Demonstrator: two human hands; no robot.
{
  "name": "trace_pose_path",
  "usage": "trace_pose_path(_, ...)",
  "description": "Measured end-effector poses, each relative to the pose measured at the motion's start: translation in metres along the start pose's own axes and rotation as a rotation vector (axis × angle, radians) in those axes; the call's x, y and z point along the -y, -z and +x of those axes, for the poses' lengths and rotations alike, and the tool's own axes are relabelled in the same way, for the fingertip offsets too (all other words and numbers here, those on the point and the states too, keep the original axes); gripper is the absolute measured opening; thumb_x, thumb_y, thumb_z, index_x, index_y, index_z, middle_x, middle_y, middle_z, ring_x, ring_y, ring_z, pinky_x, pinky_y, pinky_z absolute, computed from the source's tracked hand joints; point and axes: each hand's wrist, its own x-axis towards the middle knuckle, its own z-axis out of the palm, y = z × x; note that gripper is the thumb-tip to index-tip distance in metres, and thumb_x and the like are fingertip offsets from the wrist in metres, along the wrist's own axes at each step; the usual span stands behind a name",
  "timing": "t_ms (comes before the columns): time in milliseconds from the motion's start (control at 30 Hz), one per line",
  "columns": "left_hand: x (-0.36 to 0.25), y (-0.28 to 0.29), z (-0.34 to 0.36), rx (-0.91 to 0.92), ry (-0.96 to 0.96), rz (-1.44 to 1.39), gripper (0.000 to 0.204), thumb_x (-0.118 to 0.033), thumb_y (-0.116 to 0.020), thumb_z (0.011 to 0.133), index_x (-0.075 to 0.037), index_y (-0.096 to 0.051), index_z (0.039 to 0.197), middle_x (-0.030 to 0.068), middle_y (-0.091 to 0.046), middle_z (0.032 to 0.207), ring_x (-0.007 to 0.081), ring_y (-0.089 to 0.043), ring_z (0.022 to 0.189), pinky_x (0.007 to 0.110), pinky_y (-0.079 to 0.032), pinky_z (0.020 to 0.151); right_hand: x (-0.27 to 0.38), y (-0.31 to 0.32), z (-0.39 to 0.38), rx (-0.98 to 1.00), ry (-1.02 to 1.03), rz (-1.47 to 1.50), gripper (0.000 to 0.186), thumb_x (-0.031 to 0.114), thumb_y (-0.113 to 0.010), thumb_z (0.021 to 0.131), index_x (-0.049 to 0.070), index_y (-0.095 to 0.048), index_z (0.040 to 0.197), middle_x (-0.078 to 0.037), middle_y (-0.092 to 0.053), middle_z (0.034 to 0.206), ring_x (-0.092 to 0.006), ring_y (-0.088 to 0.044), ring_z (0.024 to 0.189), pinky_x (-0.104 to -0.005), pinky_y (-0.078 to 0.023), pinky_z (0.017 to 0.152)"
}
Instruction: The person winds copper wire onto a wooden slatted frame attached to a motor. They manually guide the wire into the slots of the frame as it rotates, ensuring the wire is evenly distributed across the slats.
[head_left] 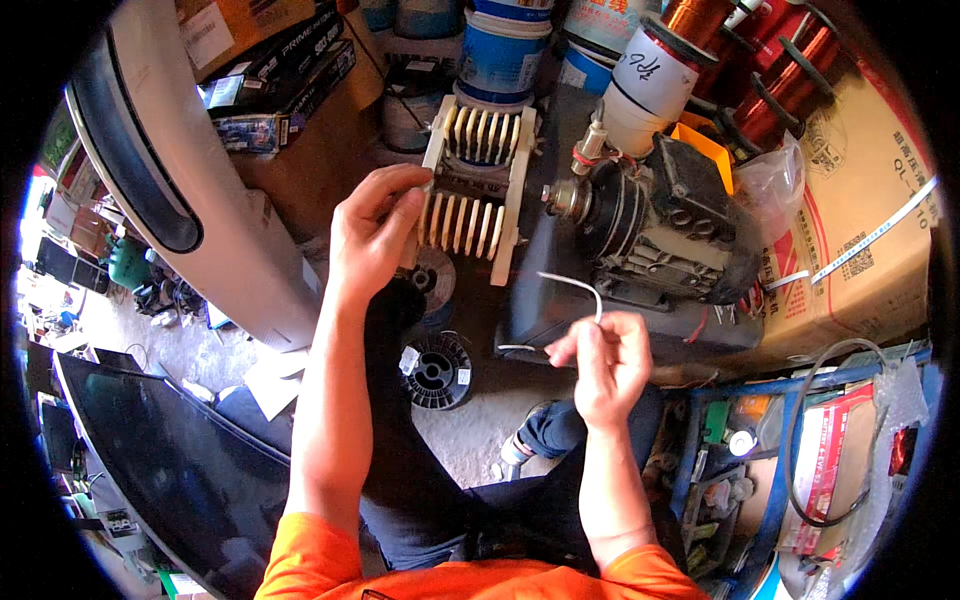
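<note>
A cream-coloured coil winding former (512,222), a frame with several rounded ribs in two rows, is in front of me, left of a dark electric motor (690,215). My left hand (375,225) is closed at the former's left rail, thumb and fingers together on its edge; the fingertips are partly hidden. Lower and to the right, my right hand (607,368) pinches a white cord (598,297). The cord curves up from the fingers and bends left toward the former, without touching it. A short white end shows left of the fingers.
Spools of copper wire (785,95) and blue-and-white buckets (503,55) stand at the back. A dark wire reel (437,370) lies on the floor between my legs. A large carton (850,200) and a blue-framed shelf (690,440) are on the right. A pale curved panel (215,200) rises on the left.
</note>
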Motion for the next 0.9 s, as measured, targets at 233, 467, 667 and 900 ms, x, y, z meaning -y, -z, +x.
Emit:
trace_pose_path(233, -0.004, 0.006, 0.001, -0.014, 0.057, -0.200, 0.034, -0.008, -0.054, 0.094, 0.000, -0.052, 0.127, 0.0102, -0.060, 0.117, 0.0165, -0.060, 0.101, 0.029, -0.046, 0.090, -0.017, -0.074, 0.040, -0.029, -0.036, 0.024, 0.010, 0.004, -0.057, 0.092, 0.002, -0.047, 0.090, -0.003, -0.055, 0.067, -0.0060, -0.053, 0.052, -0.0203, -0.046, 0.048)
trace_pose_path(467, -0.008, 0.019, 0.006, 0.006, -0.235, 0.303, 0.023, 0.000, -0.068, 0.078, -0.002, -0.068, 0.101, 0.0086, -0.066, 0.094, 0.0173, -0.065, 0.083, 0.027, -0.052, 0.072, -0.038, -0.098, 0.042, -0.033, 0.013, -0.210, 0.014, 0.006, -0.062, 0.089, 0.002, -0.051, 0.083, 0.000, -0.054, 0.062, -0.0044, -0.051, 0.051, -0.0208, -0.041, 0.044)
trace_pose_path(667, -0.014, 0.017, 0.010, 0.001, -0.251, 0.415, 0.013, 0.000, -0.068, 0.076, 0.001, -0.069, 0.090, 0.0116, -0.065, 0.088, 0.0222, -0.065, 0.081, 0.029, -0.051, 0.071, -0.027, -0.103, 0.046, 0.015, -0.153, 0.129, 0.010, 0.010, -0.060, 0.092, 0.002, -0.053, 0.091, -0.005, -0.058, 0.069, -0.0064, -0.050, 0.051, -0.0213, -0.042, 0.045)
trace_pose_path(900, -0.009, 0.010, 0.070, -0.104, -0.269, 0.606, 0.013, -0.010, -0.067, 0.079, -0.004, -0.071, 0.090, 0.0116, -0.063, 0.084, 0.0259, -0.063, 0.079, 0.032, -0.049, 0.070, -0.028, -0.111, 0.038, 0.027, -0.444, 0.321, 0.013, 0.017, -0.059, 0.093, 0.005, -0.056, 0.089, -0.002, -0.058, 0.065, -0.0032, -0.042, 0.047, -0.0184, -0.032, 0.041)
